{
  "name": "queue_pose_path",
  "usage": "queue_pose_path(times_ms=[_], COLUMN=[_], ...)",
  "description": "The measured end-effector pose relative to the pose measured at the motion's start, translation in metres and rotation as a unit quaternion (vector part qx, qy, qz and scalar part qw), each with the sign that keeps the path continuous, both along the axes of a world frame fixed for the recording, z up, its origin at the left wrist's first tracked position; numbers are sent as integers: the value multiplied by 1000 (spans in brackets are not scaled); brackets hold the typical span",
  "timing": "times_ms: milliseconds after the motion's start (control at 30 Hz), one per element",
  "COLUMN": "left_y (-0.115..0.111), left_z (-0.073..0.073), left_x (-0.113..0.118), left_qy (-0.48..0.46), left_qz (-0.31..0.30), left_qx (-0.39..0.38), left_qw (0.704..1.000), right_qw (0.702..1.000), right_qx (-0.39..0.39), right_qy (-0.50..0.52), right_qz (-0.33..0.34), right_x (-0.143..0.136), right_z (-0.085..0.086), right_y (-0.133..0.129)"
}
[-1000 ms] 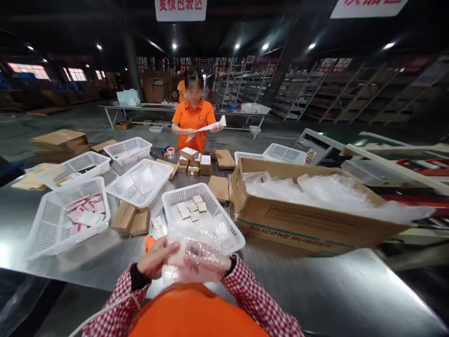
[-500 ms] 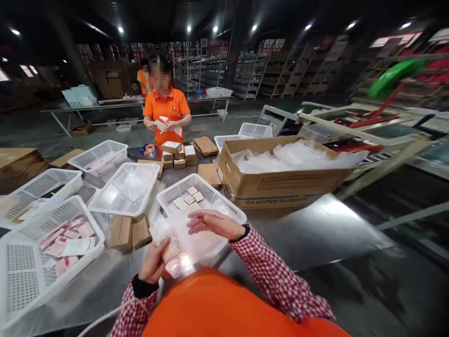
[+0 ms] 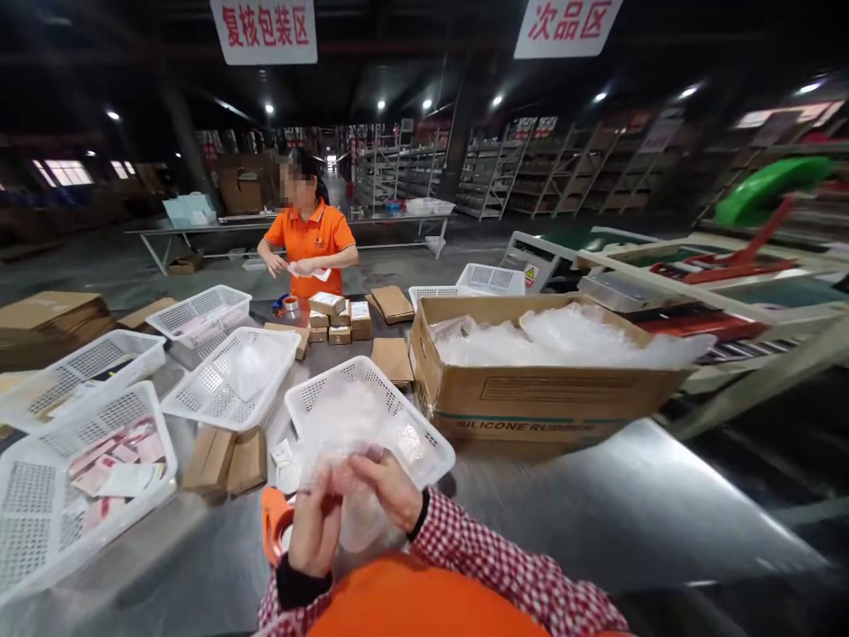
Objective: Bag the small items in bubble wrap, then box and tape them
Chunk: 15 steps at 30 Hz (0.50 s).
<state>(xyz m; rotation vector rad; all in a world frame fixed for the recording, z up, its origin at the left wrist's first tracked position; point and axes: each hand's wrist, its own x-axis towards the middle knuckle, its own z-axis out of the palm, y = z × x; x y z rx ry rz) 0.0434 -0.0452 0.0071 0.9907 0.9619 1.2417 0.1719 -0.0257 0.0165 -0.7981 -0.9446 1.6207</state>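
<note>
Both my hands are closed on a sheet of clear bubble wrap point(image 3: 348, 416), low over the near side of a white perforated basket point(image 3: 431, 456). My left hand point(image 3: 315, 522) pinches it from the left, and my right hand point(image 3: 388, 487) pinches it from the right, the fingertips close together. The sheet spreads forward over the basket and hides much of what lies inside. Beside my left hand an orange tape dispenser point(image 3: 273, 522) rests on the metal table. Small white pieces point(image 3: 285, 460) lie just beyond it.
A large cardboard box point(image 3: 557, 398) full of clear plastic wrap stands to the right. White baskets point(image 3: 159, 425) hold pink and white packets on the left. Folded brown cartons point(image 3: 212, 460) lie between. A co-worker in orange point(image 3: 311, 239) stands across the metal table point(image 3: 563, 522).
My hands have come together at the near edge of the bubble wrap. The sheet now covers the small boxes seen in the basket. The view has tilted up, and the tape dispenser has come into sight.
</note>
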Motion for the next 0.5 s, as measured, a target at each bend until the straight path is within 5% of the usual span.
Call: queue_pose_path(times_ms=[133, 300, 500], left_y=[-23, -40, -66], left_z=[-3, -4, 10], left_x=[-8, -20, -18], left_qy=[-22, 144, 242], left_qz=[68, 12, -53], left_qx=[-42, -61, -49], left_qw=[997, 988, 968], right_qw=[995, 982, 987], right_qx=[15, 14, -84], right_qy=[-84, -138, -135], right_qz=[52, 131, 18], right_x=[41, 66, 66], right_z=[1, -11, -31], right_y=[3, -19, -50])
